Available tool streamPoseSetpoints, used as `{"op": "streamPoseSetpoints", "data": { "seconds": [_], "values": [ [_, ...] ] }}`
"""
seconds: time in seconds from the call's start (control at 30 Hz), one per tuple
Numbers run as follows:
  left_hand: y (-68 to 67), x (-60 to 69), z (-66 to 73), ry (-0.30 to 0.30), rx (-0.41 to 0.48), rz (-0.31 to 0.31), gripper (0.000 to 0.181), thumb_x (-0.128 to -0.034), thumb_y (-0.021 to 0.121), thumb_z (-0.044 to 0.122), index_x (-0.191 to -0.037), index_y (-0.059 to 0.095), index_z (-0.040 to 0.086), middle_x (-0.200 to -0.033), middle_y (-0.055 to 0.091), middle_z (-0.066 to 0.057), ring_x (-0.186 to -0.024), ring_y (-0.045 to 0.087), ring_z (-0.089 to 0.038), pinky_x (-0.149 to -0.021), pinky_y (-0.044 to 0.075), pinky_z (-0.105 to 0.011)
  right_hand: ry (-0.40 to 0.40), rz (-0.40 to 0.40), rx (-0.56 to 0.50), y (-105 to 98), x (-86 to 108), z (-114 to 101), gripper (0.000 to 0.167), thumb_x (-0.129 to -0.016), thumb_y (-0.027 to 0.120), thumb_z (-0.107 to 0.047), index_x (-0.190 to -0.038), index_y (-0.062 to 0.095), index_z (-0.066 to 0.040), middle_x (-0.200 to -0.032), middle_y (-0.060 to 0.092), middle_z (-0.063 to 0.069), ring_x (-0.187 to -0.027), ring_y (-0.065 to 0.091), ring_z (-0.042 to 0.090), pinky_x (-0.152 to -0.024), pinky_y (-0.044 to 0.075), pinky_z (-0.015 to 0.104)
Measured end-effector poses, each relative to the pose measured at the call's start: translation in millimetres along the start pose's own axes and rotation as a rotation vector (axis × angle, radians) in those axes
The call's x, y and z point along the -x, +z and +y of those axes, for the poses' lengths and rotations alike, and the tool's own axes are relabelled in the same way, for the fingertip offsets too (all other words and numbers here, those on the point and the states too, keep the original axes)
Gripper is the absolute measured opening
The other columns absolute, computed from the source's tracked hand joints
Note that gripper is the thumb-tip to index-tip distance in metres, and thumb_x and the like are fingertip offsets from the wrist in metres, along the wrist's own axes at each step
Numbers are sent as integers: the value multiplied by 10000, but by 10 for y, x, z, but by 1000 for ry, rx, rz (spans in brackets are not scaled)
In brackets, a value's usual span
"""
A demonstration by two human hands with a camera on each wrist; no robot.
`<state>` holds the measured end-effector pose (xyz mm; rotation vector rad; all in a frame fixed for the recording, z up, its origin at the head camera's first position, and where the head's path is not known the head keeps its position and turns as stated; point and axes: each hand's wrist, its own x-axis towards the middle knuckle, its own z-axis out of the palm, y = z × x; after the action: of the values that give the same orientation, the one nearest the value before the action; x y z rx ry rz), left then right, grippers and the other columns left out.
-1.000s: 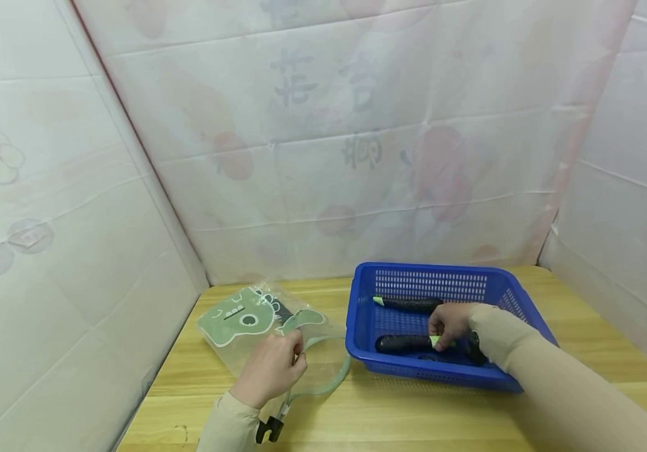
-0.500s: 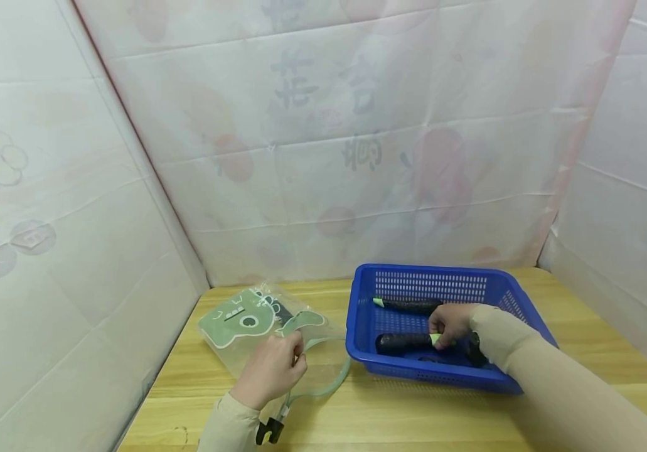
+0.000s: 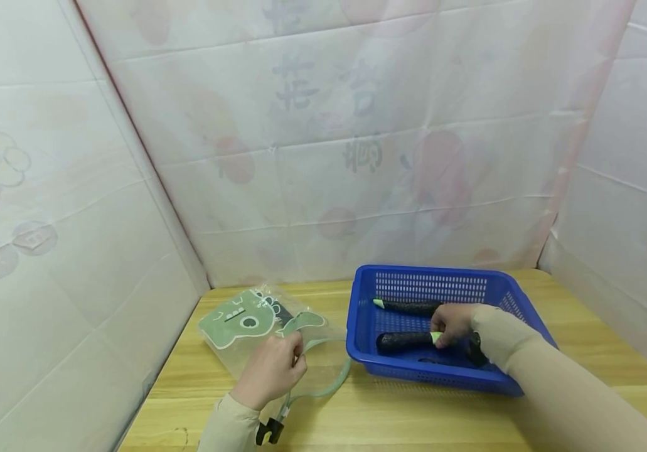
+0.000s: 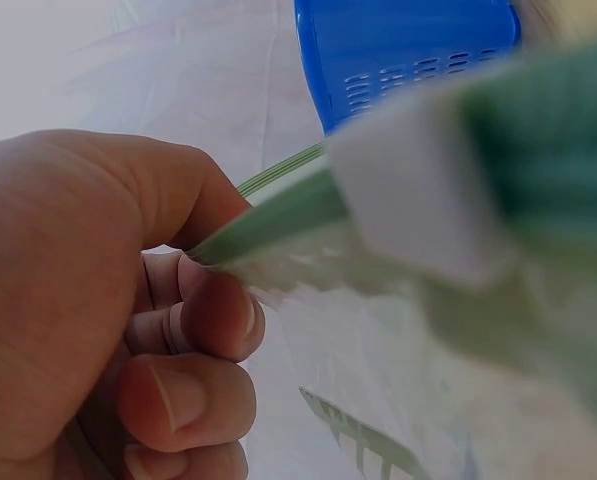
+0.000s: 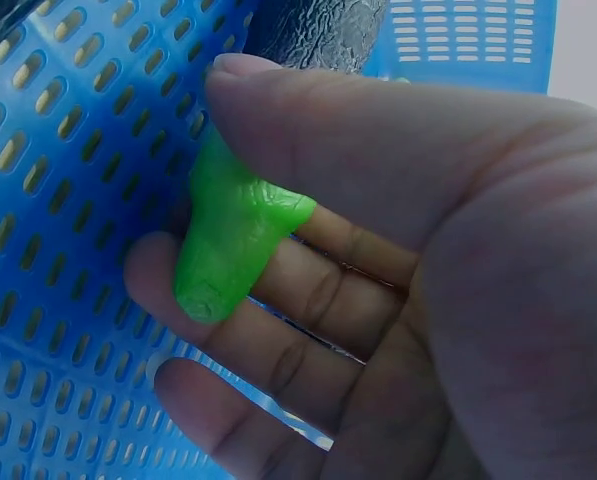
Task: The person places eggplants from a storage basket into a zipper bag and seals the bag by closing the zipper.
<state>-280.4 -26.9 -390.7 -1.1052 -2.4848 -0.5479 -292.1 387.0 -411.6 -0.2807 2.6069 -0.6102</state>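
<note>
With left hand [image 3: 274, 367]: pinching the bag [image 3: 241, 318] at its green edge between thumb and forefinger, with other fingers curled; on the table [image 3: 368, 424], to the left of the basket [image 3: 361, 320]. With right hand [image 3: 452, 320]: pinching the front eggplant [image 3: 405, 342] at its green end between thumb and fingers; inside the basket, near its front wall, roughly parallel to the rear eggplant [image 3: 410, 307].

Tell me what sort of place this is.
Probably a small makeshift work booth, judging by the pale, partly printed sheets walling three sides of a wood-grained table, where a plastic bag and a blue basket sit.
</note>
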Motion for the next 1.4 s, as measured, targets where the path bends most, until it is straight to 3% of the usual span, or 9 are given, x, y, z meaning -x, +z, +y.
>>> {"op": "streamPoseSetpoints", "data": {
  "seconds": [0.43,0.8,1.4],
  "values": [
    [9,4,1,-14,12,-18,229,-754,638,55,-681,466,188,-523,362,152,-446,299,23,-405,258,-174,-30,21,-32,-19,22,4,60,-847,721,-121,-810,677,-104,-726,605,-19,-626,502,108,-576,438,270],
    [3,1,18,-20,18,-30,221,-754,634,50,-681,470,180,-522,360,150,-448,299,24,-407,256,-174,8,3,-101,-42,58,-69,50,-861,699,-94,-868,707,-44,-781,643,21,-685,590,152,-629,532,323],
    [-1,1,8,-16,14,-18,230,-753,636,51,-680,464,186,-518,353,154,-449,293,24,-404,249,-174,-71,26,-36,-114,64,-67,130,-904,667,-189,-853,715,-80,-715,641,21,-594,540,118,-555,457,280]
  ]
}}
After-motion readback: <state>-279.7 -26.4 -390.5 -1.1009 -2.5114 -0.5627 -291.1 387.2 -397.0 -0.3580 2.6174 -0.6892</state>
